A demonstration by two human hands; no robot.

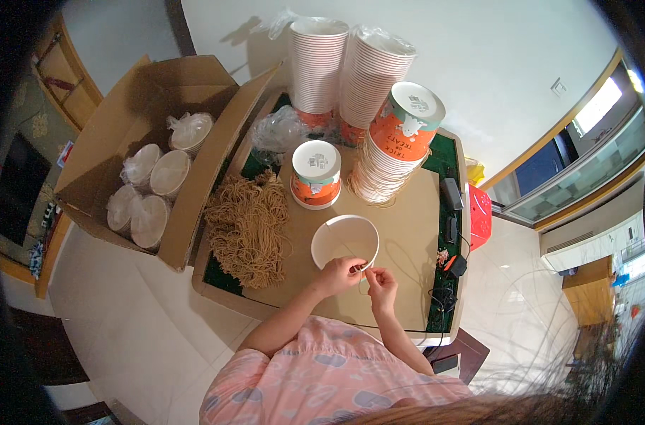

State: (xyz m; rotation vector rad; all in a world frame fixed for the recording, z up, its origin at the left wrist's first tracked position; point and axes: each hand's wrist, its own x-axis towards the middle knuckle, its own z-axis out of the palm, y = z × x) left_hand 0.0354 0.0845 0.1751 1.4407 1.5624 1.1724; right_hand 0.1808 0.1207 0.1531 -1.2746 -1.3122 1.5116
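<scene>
A white paper bucket [329, 244] stands tilted on the board before me, its mouth toward me. A thin cord [327, 225] crosses its far rim and runs inside. At the bucket's near rim, my left hand [339, 276] is closed, fingertips pinching the edge. Just right of it, my right hand [383, 289] pinches the thin tan cord, a loop of which hangs below the fingers. A heap of tan cords [248, 228] lies to the left. Behind the bucket, an upside-down orange-and-green paper bucket [316, 176] stands near a tall nested stack [400, 138] with cord handles draped around it.
An open cardboard box [188, 202] at the left holds several plastic-wrapped bucket stacks. Two tall wrapped stacks [315, 71] stand against the wall beside crumpled clear plastic [280, 131]. Black adapters and cables [446, 294] line the table's right edge; a red stool [480, 216] is beyond.
</scene>
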